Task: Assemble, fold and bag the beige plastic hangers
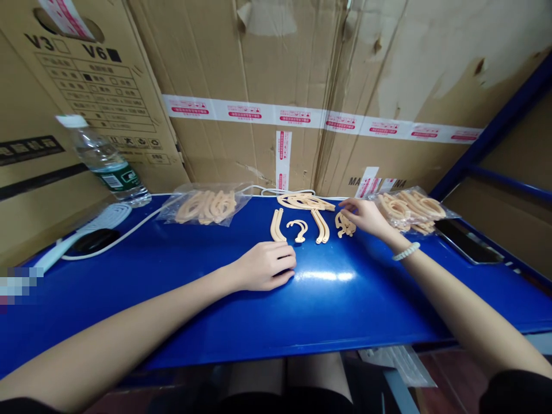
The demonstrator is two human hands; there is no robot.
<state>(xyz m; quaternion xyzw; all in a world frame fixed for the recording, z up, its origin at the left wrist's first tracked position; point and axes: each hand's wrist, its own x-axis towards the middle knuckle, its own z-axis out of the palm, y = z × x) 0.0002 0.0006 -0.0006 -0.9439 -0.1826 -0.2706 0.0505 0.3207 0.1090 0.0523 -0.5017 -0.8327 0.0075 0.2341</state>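
Observation:
My left hand point(266, 265) rests on the blue table point(215, 299), fingers curled under, nothing visible in them. Just beyond it lie loose beige plastic curved pieces: a long curved strip point(276, 225), a small hook point(297, 228) and another curved strip point(321, 226). My right hand point(365, 217), a bead bracelet on its wrist, reaches to a small cluster of beige pieces point(345, 225) with fingers spread over it. A pile of beige loops point(305, 202) lies behind.
Two clear bags of beige pieces lie on the table, one at the back left point(206, 205) and one at the right point(409, 209). A water bottle point(107, 164), a white power strip point(88, 227) and a phone point(468, 241) are there too. Cardboard boxes point(276, 86) wall the back.

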